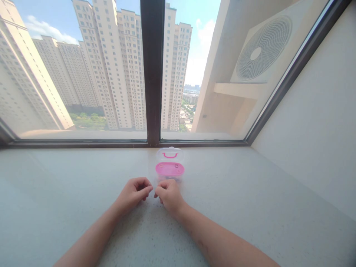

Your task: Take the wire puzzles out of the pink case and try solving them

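Observation:
Both my hands are close together over the pale speckled sill (pixel 69 193), their fingertips almost meeting. My left hand (pixel 139 189) has thumb and index finger pinched; whatever is between them is too small to name. Curled and pinching as well, my right hand (pixel 168 193) hides what its fingers hold, if anything. Just beyond them stands a small clear box with a pink tray (pixel 169 168) in its top. A ring-like dark item (pixel 176 166) lies in the tray. The transparent lid (pixel 158 154), with a pink handle (pixel 170 155), is raised at the back. My right hand partly covers the box's front.
A dark brown window frame (pixel 153 74) rises behind the box, with tall buildings (pixel 111 55) outside. An air conditioner unit (pixel 261 52) is mounted beyond the glass. A white wall (pixel 314 111) bounds the sill on the right.

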Demonstrator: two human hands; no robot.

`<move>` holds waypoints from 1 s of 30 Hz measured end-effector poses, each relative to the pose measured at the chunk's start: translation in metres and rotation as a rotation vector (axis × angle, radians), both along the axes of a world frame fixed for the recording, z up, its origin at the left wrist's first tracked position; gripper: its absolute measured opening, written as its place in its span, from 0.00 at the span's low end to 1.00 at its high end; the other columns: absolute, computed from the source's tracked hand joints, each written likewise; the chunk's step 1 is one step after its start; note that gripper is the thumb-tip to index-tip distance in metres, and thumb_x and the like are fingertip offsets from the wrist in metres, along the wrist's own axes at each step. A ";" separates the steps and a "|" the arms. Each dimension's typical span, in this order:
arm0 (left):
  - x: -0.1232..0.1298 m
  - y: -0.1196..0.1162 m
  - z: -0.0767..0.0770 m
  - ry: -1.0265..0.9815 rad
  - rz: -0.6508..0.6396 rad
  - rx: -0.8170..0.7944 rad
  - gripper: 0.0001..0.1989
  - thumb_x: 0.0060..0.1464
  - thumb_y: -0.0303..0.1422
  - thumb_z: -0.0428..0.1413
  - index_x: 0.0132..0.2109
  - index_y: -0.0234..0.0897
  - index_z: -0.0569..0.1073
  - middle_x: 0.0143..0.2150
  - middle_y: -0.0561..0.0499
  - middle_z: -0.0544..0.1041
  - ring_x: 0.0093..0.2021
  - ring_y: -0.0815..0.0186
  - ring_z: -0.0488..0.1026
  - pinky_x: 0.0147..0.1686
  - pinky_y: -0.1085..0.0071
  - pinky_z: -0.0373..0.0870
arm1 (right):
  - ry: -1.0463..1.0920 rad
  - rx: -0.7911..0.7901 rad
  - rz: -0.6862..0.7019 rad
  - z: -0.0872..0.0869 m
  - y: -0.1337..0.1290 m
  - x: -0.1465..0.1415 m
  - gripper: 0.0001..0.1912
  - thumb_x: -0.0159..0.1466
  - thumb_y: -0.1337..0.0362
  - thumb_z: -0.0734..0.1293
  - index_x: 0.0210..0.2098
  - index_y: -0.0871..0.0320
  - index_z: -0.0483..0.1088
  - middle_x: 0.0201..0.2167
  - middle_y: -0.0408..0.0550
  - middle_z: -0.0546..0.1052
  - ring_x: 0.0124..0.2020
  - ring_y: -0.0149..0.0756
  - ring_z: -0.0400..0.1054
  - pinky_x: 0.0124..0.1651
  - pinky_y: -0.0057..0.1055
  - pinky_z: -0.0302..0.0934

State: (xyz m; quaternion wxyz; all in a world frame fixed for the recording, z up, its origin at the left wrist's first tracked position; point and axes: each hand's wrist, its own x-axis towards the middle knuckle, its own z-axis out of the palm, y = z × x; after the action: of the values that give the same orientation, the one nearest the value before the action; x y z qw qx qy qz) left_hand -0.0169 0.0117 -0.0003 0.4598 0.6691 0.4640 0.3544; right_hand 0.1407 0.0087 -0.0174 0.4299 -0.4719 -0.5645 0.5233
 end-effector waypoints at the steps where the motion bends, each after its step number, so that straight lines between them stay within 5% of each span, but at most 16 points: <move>1: 0.000 0.000 0.000 -0.005 -0.004 -0.002 0.12 0.50 0.39 0.55 0.27 0.33 0.70 0.21 0.54 0.68 0.22 0.70 0.64 0.23 0.75 0.60 | 0.008 0.006 0.002 0.000 0.000 0.000 0.09 0.48 0.70 0.61 0.14 0.61 0.68 0.07 0.37 0.58 0.11 0.23 0.48 0.15 0.23 0.41; 30: -0.001 0.004 -0.005 -0.059 0.024 -0.038 0.12 0.49 0.40 0.56 0.28 0.34 0.70 0.21 0.55 0.70 0.20 0.72 0.62 0.21 0.76 0.57 | 0.047 0.004 0.114 -0.010 0.004 -0.001 0.10 0.51 0.69 0.60 0.21 0.62 0.72 0.11 0.39 0.65 0.09 0.24 0.54 0.12 0.21 0.45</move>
State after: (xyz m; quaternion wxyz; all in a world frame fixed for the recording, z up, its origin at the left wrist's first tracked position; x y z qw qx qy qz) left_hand -0.0179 0.0156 -0.0055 0.4816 0.6438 0.4648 0.3708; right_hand 0.1394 0.0123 -0.0274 0.4134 -0.4255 -0.5812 0.5570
